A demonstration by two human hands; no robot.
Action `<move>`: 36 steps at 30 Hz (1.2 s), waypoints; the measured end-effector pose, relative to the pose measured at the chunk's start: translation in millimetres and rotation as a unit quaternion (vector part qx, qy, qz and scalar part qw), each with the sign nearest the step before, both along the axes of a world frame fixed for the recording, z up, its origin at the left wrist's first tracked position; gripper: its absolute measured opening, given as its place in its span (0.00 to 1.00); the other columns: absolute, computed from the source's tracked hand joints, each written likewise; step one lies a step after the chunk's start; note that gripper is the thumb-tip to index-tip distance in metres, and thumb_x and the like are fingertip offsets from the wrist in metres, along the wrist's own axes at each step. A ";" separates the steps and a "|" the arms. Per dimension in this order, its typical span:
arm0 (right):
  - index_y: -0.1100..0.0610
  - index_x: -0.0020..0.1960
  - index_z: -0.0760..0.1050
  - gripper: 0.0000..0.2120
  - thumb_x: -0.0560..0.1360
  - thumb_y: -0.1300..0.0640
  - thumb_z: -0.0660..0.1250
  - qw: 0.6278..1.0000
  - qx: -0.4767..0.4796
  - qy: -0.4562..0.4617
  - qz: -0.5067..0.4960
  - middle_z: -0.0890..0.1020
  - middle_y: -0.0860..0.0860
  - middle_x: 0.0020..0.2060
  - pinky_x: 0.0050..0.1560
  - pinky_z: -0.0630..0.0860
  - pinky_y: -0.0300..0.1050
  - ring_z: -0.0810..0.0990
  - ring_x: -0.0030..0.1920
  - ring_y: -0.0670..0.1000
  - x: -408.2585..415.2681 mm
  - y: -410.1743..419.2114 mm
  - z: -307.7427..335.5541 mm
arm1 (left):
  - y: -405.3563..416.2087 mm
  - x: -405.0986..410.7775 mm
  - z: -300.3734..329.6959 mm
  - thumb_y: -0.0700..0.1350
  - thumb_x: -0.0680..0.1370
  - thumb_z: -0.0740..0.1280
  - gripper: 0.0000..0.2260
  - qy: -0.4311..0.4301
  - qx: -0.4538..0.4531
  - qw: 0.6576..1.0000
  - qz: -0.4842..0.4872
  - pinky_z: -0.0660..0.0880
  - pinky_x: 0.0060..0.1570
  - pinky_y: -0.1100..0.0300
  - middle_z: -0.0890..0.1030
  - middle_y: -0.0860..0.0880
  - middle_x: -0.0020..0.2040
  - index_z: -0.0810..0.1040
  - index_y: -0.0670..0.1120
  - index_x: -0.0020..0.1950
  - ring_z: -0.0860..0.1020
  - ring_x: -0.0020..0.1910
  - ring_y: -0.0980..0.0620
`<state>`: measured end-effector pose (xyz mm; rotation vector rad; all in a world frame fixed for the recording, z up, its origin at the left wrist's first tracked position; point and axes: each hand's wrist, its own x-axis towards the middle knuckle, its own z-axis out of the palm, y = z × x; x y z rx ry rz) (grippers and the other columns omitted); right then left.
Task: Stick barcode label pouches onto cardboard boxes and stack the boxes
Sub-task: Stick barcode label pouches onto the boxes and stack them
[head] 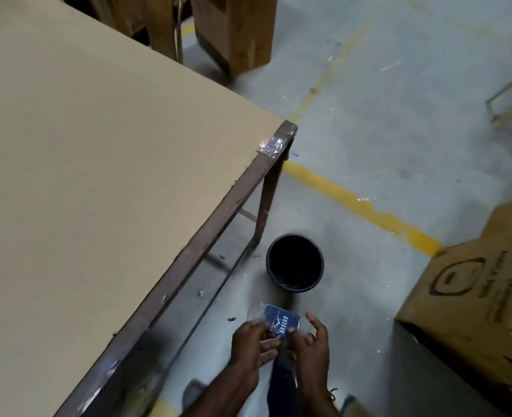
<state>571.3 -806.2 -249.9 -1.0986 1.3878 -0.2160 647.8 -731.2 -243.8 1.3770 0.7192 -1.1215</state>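
A clear plastic label pouch (280, 320) with a blue printed card inside is held low in front of me, above the floor. My left hand (250, 344) pinches its near left edge between thumb and fingers. My right hand (312, 341) holds the pouch's near right corner with thumb and forefinger, its other fingers spread loosely. A cardboard box (477, 299) with a printed logo stands on the floor at the right, apart from both hands. Another cardboard box (236, 31) stands at the far end of the table.
A large table with a tan top (98, 176) and a brown metal frame fills the left. A black bucket (294, 263) stands on the floor just beyond the pouch. Yellow floor lines (363, 206) cross the grey concrete. A metal frame (510, 100) stands at the far right.
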 end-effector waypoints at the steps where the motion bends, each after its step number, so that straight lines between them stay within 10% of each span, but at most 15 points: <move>1: 0.49 0.62 0.72 0.19 0.76 0.64 0.69 1.000 0.001 0.011 -0.010 0.84 0.58 0.46 0.37 0.77 0.44 0.82 0.40 0.55 3.0 -13.5 -19.6 | -14.3 3.6 -18.0 0.41 0.82 0.63 0.09 0.008 0.005 1.000 0.001 0.80 0.44 0.53 0.84 0.41 0.46 0.78 0.41 0.60 0.84 0.43 0.43; 12: 0.48 0.65 0.71 0.23 0.74 0.65 0.71 0.999 0.010 0.040 -0.005 0.81 0.60 0.54 0.38 0.79 0.49 0.83 0.47 0.61 54.0 -165.6 -282.0 | -172.1 56.8 -245.6 0.35 0.81 0.61 0.03 0.042 0.034 0.999 0.003 0.74 0.27 0.61 0.78 0.41 0.40 0.74 0.39 0.50 0.78 0.32 0.47; 19: 0.49 0.79 0.52 0.40 0.76 0.65 0.71 0.975 0.165 0.138 -0.060 0.70 0.65 0.67 0.52 0.81 0.59 0.77 0.59 0.67 54.7 -212.6 -372.4 | -191.2 72.1 -330.2 0.44 0.82 0.67 0.17 0.081 0.117 0.986 -0.092 0.77 0.45 0.46 0.77 0.39 0.52 0.72 0.37 0.67 0.79 0.46 0.40; 27: 0.55 0.68 0.71 0.22 0.75 0.61 0.68 0.969 0.072 0.209 0.110 0.82 0.57 0.43 0.51 0.80 0.63 0.82 0.45 0.61 28.6 -163.0 -359.6 | -153.4 58.2 -320.3 0.42 0.81 0.65 0.19 0.024 0.123 0.984 -0.125 0.78 0.43 0.52 0.79 0.42 0.55 0.71 0.45 0.72 0.81 0.48 0.44; 36: 0.53 0.59 0.77 0.13 0.75 0.62 0.68 0.968 -0.054 0.116 0.217 0.81 0.57 0.48 0.50 0.79 0.47 0.82 0.46 0.55 68.8 -70.1 -200.1 | -51.2 62.6 -187.8 0.43 0.80 0.66 0.10 -0.091 0.109 0.983 -0.113 0.78 0.40 0.56 0.83 0.46 0.53 0.80 0.48 0.60 0.82 0.42 0.48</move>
